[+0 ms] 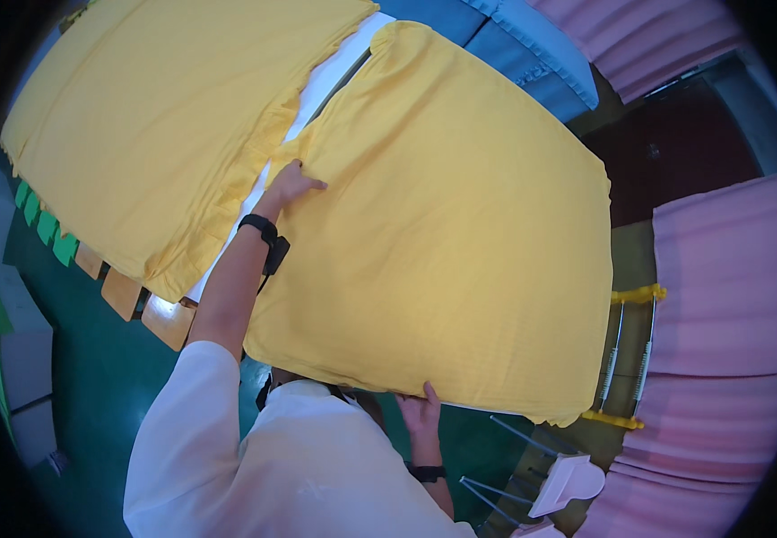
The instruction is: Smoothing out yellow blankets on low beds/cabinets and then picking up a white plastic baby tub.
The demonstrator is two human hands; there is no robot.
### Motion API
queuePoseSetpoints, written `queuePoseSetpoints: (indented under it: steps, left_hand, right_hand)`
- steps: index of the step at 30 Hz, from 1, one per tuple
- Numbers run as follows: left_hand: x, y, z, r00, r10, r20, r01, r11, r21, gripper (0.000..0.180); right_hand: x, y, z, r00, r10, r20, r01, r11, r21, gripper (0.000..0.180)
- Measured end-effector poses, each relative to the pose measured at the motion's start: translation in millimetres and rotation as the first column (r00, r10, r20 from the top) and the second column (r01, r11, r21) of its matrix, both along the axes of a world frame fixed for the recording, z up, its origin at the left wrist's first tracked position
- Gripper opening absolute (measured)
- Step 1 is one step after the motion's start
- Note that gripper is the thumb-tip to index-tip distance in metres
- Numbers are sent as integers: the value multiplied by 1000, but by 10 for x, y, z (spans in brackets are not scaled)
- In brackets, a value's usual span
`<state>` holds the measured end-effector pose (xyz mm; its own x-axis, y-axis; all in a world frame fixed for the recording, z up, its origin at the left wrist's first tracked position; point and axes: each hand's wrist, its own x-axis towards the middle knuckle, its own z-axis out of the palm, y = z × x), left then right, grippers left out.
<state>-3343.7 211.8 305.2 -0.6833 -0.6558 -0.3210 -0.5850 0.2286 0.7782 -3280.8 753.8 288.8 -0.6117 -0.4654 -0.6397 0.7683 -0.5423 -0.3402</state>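
Note:
A yellow tablecloth (460, 215) lies over the table in front of me, with shallow wrinkles along its left part. My left hand (292, 183) is at the cloth's left edge, thumb stretched over the fabric and the other fingers curled at the edge, partly hidden. At the near edge, my right hand (420, 412) grips the cloth, its thumb on top and its fingers under the rim. A black band with a small box (273, 251) is on my left wrist; a dark band (426, 472) circles the right.
A second yellow-covered table (164, 117) stands at left, a white strip of tabletop showing between. Wooden chairs (166, 320) and green chair backs (46, 226) line it. Pink chairs (569, 486), a yellow-ended rack (620, 359) and pink curtains (720, 287) are at right; blue-covered furniture (518, 54) is behind.

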Motion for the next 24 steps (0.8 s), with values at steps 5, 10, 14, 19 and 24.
queuePoseSetpoints:
  steps: [5, 10, 14, 19, 24]
  left_hand:
    - [-38, 12, 225, 977, 160, -140, -108, 940, 323, 80]
    - [9, -194, 20, 919, 270, -287, 178, 365, 914, 41]
    - [-41, -144, -197, 938, 240, -249, 106, 485, 868, 42]
    - [-46, -302, -444, 993, -109, 34, 114, 955, -273, 55]
    - [385, -103, 316, 963, -205, 173, 268, 749, -606, 44]
  right_hand:
    - [-53, 44, -40, 999, -26, 20, 26, 1000, 10, 48]
    - [5, 5, -115, 999, -30, 39, 31, 1000, -5, 45]
    - [29, -68, -55, 998, -65, -7, 65, 997, 35, 44]
    - [-10, -87, -92, 1000, -15, 27, 12, 996, 87, 42]
    - [-69, 24, 30, 971, 202, 129, -223, 958, 178, 41]
